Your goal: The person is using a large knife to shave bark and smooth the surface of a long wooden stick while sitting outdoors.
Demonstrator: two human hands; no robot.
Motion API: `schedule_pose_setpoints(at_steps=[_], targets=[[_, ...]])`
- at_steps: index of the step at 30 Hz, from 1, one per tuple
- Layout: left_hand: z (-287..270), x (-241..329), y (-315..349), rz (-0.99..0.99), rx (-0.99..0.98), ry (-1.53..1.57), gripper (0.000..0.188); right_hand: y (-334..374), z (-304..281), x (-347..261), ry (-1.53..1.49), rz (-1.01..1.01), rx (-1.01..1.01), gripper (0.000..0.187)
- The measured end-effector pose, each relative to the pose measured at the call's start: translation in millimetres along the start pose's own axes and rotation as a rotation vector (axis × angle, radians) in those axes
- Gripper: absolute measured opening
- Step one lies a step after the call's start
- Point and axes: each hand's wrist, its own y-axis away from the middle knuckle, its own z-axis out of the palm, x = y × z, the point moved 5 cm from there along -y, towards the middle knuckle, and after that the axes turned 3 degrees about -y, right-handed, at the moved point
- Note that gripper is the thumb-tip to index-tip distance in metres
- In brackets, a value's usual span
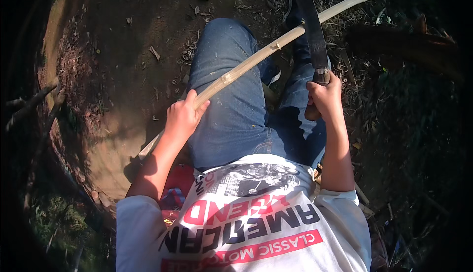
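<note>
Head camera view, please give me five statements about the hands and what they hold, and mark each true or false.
1. The left hand grips a long, pale wooden stick. True.
2. The right hand is empty. False: it holds a dark-bladed machete.
3. In this view, the machete overlaps the stick. True.
4. The stick passes over blue denim jeans. True.
5. The machete points toward the wearer. False: it points away.

Hard sunlight, apparently from the right, brightens the white printed cotton T-shirt (342,230) and the pale, slender wooden stick (246,66). Sharp shadows cross the blue denim jeans (219,119); the brown earth ground (118,159) is patchily lit. The fisheye edges bend, darkening to black.
</note>
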Motion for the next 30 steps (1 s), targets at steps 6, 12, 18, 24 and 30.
schedule_pose_setpoints(at_steps=[6, 12, 18, 24, 30], targets=[[-12, -6, 4, 0.011, 0.050, -0.035, 0.046, 16, 17, -13, 0.073, -0.163, -0.156, 0.027], [3, 11, -6, 0.010, 0.018, -0.027, 0.048, 19, 21, -6, 0.018, -0.166, -0.001, 0.018], [4, 5, 1, 0.017, 0.071, 0.061, 0.048, 9, -1, -15, -0.037, -0.038, -0.082, 0.020], [-4, 2, 3, 0.007, 0.021, 0.029, 0.045, 30, 34, -4, -0.038, -0.081, -0.152, 0.024], [6, 2, -2, 0.000, 0.057, 0.040, 0.049, 1, 4, -16, -0.160, -0.132, 0.076, 0.011]])
